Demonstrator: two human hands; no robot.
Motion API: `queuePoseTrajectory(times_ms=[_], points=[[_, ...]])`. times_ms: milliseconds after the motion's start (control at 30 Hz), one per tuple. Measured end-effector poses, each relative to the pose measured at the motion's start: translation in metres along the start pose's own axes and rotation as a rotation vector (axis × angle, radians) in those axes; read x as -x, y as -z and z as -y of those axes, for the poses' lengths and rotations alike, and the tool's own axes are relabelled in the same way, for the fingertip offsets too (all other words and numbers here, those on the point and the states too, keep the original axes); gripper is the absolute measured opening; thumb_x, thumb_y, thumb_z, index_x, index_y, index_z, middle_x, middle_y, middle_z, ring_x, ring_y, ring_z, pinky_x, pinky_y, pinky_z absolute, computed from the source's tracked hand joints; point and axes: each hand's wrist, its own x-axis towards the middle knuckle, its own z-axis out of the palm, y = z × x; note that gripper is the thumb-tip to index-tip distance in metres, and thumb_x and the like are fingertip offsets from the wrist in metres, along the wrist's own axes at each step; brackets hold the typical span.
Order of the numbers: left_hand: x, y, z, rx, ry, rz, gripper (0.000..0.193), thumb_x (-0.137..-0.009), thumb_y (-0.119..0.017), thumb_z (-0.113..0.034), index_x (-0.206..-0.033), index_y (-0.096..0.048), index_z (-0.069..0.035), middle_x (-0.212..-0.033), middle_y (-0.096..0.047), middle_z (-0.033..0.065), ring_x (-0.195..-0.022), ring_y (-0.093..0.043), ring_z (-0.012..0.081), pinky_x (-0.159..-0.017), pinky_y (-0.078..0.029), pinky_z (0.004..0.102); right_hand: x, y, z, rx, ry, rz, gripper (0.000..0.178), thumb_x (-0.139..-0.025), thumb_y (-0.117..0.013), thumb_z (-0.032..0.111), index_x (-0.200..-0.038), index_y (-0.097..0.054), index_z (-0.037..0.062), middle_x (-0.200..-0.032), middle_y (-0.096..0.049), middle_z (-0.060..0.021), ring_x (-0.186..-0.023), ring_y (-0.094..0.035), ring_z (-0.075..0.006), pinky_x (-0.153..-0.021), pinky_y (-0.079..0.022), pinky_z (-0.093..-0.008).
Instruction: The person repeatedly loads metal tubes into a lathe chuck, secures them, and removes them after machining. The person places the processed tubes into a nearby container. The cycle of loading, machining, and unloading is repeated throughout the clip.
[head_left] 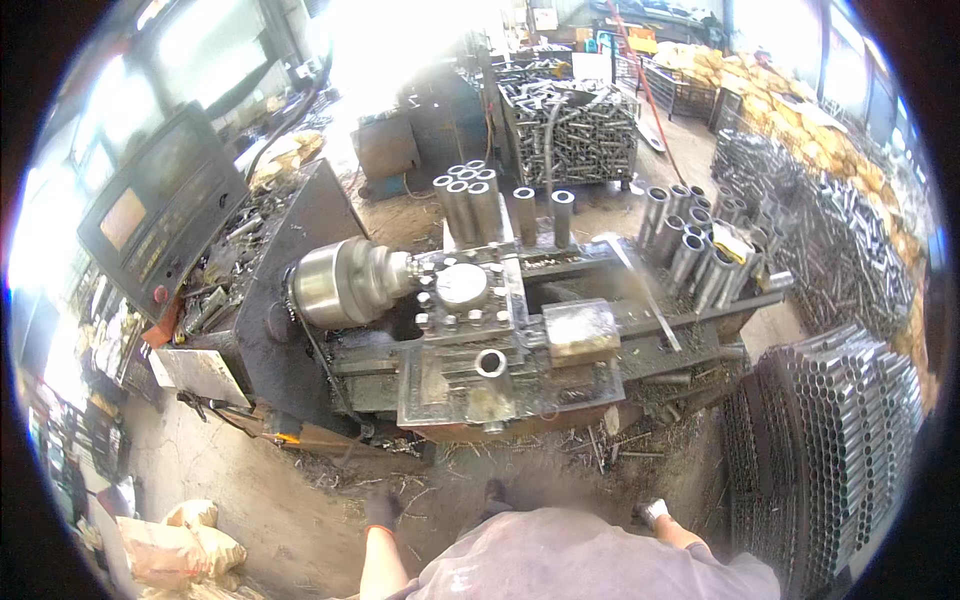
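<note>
Your left hand (383,508), dark-gloved with an orange cuff, hangs low in front of the lathe (268,345); you show too little of its fingers to tell whether it grips anything. Your right hand (650,512), in a pale and dark glove, hangs left of the tube stack (830,440), its grip equally unclear. Ahead of you, a tube (492,382) stands upright on the lathe's near side, right of the chuck (330,285). More tubes (690,255) stand at the lathe's right end.

Dusty brown-grey floor (190,455) — bright windows (205,50) at left and upper right — white daylight (390,40) glaring at the far end
</note>
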Motion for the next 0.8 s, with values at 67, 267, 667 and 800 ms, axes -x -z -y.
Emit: queuePoseTrajectory(times_ms=[67, 267, 667, 800], points=[[-0.036, 0.044, 0.002, 0.213, 0.262, -0.297, 0.038, -0.097, -0.065, -0.034, -0.121, -0.068, -0.004, -0.121, -0.074, 0.0162, -0.113, -0.070, 0.0375, -0.092, -0.058, 0.0480, -0.010, 0.018, 0.006, -0.909, -0.480, -0.028, 0.023, -0.092, -0.072, 0.028, -0.107, -0.080, 0.0118, -0.101, -0.080, -0.0149, -0.085, -0.077, -0.0332, -0.073, -0.058, -0.0427], [-0.047, 0.159, -0.072, -0.058, 0.115, -0.870, 0.052, -0.113, -0.049, -0.037, -0.150, -0.054, -0.001, -0.145, -0.063, 0.0239, -0.131, -0.063, 0.0387, -0.106, -0.051, 0.0454, -0.012, 0.189, 0.033, -0.361, -0.837, -0.926, 0.022, -0.095, -0.065, 0.019, -0.094, -0.077, 0.0006, -0.090, -0.075, -0.0218, -0.076, -0.072, -0.0371, -0.074, -0.055, -0.0466], [-0.073, 0.206, -0.066, 1.377, 0.151, -0.292, 0.046, -0.107, -0.056, -0.047, -0.135, -0.066, -0.011, -0.130, -0.067, 0.0077, -0.116, -0.064, 0.0258, -0.093, -0.055, 0.0429, -0.046, 0.715, 0.205, -0.829, 0.269, -1.182, 0.061, -0.093, -0.074, 0.005, -0.150, -0.054, -0.0042, -0.137, -0.071, -0.0186, -0.119, -0.072, -0.0213, -0.104, -0.057, -0.0375], [-0.044, 0.151, -0.073, 1.434, 0.075, -0.414, 0.036, -0.106, -0.058, -0.046, -0.112, -0.067, -0.011, -0.093, -0.064, 0.0030, -0.077, -0.060, 0.0177, -0.064, -0.049, 0.0348, -0.135, 0.815, 0.265, -0.334, 0.570, -0.996, 0.086, -0.084, -0.083, 0.022, -0.158, -0.046, -0.0003, -0.145, -0.065, -0.0237, -0.123, -0.071, -0.0348, -0.108, -0.057, -0.0405]])
